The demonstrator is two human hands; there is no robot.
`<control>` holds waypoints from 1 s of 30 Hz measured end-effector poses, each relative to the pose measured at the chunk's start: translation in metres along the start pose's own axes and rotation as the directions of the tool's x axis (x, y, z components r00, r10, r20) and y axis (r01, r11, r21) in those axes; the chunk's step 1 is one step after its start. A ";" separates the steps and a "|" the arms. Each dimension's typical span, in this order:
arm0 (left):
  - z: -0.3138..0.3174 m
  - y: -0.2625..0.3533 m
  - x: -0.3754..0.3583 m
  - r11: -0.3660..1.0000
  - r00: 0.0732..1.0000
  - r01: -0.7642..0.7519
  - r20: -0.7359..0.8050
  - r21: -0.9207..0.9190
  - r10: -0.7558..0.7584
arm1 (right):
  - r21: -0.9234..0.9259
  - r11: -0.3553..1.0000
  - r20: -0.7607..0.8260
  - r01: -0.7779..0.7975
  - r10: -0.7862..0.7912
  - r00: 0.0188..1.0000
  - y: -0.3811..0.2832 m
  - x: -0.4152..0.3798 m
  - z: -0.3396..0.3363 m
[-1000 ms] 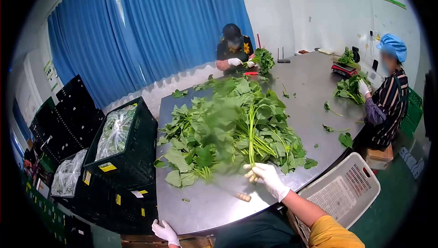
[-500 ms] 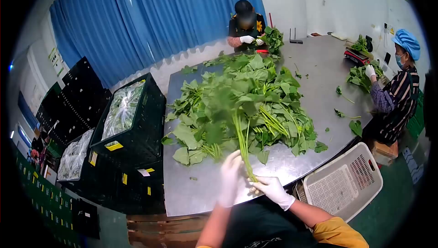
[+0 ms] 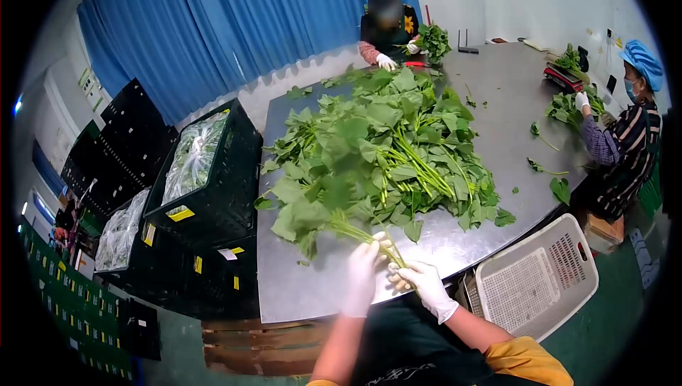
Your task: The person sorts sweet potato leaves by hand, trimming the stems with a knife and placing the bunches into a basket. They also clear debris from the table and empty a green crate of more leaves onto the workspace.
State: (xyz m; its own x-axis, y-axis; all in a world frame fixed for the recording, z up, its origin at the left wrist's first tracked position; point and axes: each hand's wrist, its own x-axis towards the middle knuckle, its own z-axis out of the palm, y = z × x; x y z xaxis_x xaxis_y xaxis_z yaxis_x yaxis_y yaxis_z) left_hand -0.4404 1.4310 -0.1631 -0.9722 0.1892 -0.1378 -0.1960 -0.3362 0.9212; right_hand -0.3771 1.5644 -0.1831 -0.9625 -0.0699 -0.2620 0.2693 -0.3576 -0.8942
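Both of my hands wear white gloves and meet at the table's near edge. A bunch of leafy green stems (image 3: 348, 227) slants between them, its leaves pointing up and left over the table. My right hand (image 3: 422, 288) is closed on the cut ends of the stems. Further up the same stems, my left hand (image 3: 364, 272) has its fingers closed around them; it is somewhat blurred. Just beyond lies a large pile of leafy greens (image 3: 398, 123), with a sheaf of bare stems showing in its middle.
The pile lies on a metal table (image 3: 291, 294). Stacked dark crates (image 3: 245, 166) with bagged greens stand left. A pale plastic basket (image 3: 526, 286) sits at the right edge. One co-worker (image 3: 387, 31) holds greens at the far side; another (image 3: 625, 137) handles greens beside a red scale (image 3: 563, 77).
The bunch has tipped from nearly upright down to the left. My left hand has come onto its stems. The far co-worker has lowered one hand to the table.
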 end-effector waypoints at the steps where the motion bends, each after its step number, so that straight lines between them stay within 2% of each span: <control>1: -0.001 -0.001 -0.002 1.000 1.000 -0.019 0.018 0.009 0.019 | 0.037 0.999 -0.021 0.036 -0.035 0.999 0.003 -0.001 0.001; 4: -0.002 -0.009 0.002 0.998 0.997 -0.021 0.070 0.053 0.017 | 0.029 0.993 -0.042 0.111 -0.109 0.993 0.010 0.001 -0.006; 8: 0.012 -0.005 -0.007 0.984 0.990 -0.122 0.080 0.129 0.113 | 0.081 0.975 -0.178 0.205 -0.188 0.966 0.001 -0.015 -0.010; 9: 0.013 -0.005 -0.009 0.872 0.943 -0.333 0.156 0.360 0.296 | 0.110 0.977 -0.203 0.180 -0.156 0.967 -0.005 -0.020 -0.012; 10: 0.015 -0.006 -0.009 0.664 0.855 -0.515 0.272 0.543 0.441 | 0.138 0.978 -0.226 0.158 -0.124 0.966 -0.008 -0.022 -0.016; 11: 0.022 -0.010 -0.005 0.998 0.998 -0.033 0.048 -0.049 0.035 | 0.006 0.988 -0.232 0.153 -0.147 0.961 -0.005 -0.025 -0.027; 12: 0.023 -0.011 -0.005 0.998 0.998 -0.030 0.047 -0.052 0.033 | 0.036 0.993 -0.186 0.108 -0.100 0.977 -0.005 -0.028 -0.036; 14: 0.025 -0.014 -0.003 0.995 0.999 0.003 0.050 -0.099 0.002 | 0.251 0.967 -0.124 0.038 -0.007 0.992 0.001 -0.040 -0.054; 15: 0.022 -0.017 0.000 0.995 0.999 0.004 0.052 -0.103 0.001 | 0.334 0.942 -0.183 0.038 0.025 0.983 0.000 -0.048 -0.055; 16: 0.013 -0.023 0.006 0.960 0.986 -0.162 0.005 0.230 0.165 | 0.300 0.945 -0.243 0.133 -0.059 0.968 0.006 -0.055 -0.066; 17: 0.002 -0.029 0.012 0.791 0.944 -0.286 0.019 0.541 0.328 | 0.293 0.916 -0.296 0.274 -0.186 0.937 0.010 -0.065 -0.080; 18: -0.013 -0.032 0.023 0.761 0.913 -0.310 -0.044 0.570 0.405 | 0.408 0.791 -0.345 0.456 -0.329 0.879 0.014 -0.070 -0.100; 19: -0.026 -0.030 0.034 0.729 0.872 -0.334 -0.098 0.598 0.480 | 0.442 0.677 -0.481 0.589 -0.375 0.792 0.016 -0.075 -0.127; 20: -0.017 -0.002 0.026 0.979 0.946 -0.194 -0.277 -0.065 0.169 | 0.403 0.643 -0.707 0.652 -0.233 0.667 -0.016 -0.085 -0.123; 21: -0.020 0.006 0.025 0.982 0.949 -0.158 -0.292 -0.106 0.121 | 0.628 0.460 -0.542 0.627 -0.319 0.777 0.019 -0.083 -0.202; 22: -0.021 0.009 0.026 0.982 0.950 -0.119 -0.305 -0.144 0.071 | 0.600 0.483 -0.637 0.638 -0.195 0.746 -0.024 -0.086 -0.180; 24: -0.017 0.005 0.024 0.986 0.957 -0.104 -0.284 -0.129 0.064 | 0.610 0.597 -0.399 0.521 -0.336 0.853 -0.043 -0.071 -0.180; 25: -0.016 0.002 0.021 0.990 0.958 -0.093 -0.281 -0.108 0.059 | 0.342 0.820 -0.405 0.460 -0.313 0.859 -0.055 -0.057 -0.174; 26: -0.011 0.001 0.018 0.990 0.960 -0.091 -0.272 -0.109 0.059 | 0.035 0.942 -0.418 0.334 -0.290 0.861 -0.071 -0.039 -0.159; 27: -0.004 -0.002 0.014 0.987 0.949 -0.135 -0.297 -0.093 0.102 | -0.192 0.939 -0.409 0.286 -0.341 0.846 -0.081 -0.017 -0.148; 28: 0.001 -0.002 0.011 0.981 0.935 -0.180 -0.323 -0.076 0.147 | -0.408 0.885 -0.387 0.224 -0.390 0.836 -0.082 0.010 -0.144; 29: 0.000 -0.002 0.009 0.984 0.934 -0.173 -0.326 -0.046 0.149 | -0.636 0.709 -0.323 0.305 -0.603 0.729 -0.068 0.048 -0.154; 30: 0.001 0.001 0.006 0.982 0.933 -0.181 -0.323 -0.046 0.156 | -0.815 0.472 -0.200 0.337 -0.774 0.601 -0.060 0.080 -0.159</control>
State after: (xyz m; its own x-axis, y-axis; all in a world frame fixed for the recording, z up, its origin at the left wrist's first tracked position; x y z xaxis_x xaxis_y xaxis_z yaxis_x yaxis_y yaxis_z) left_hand -0.4466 1.4328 -0.1625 -0.9795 -0.1739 -0.1021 -0.0230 -0.4070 0.9131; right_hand -0.4650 1.7287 -0.2086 -0.7804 0.4211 0.4622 -0.1720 0.5661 -0.8062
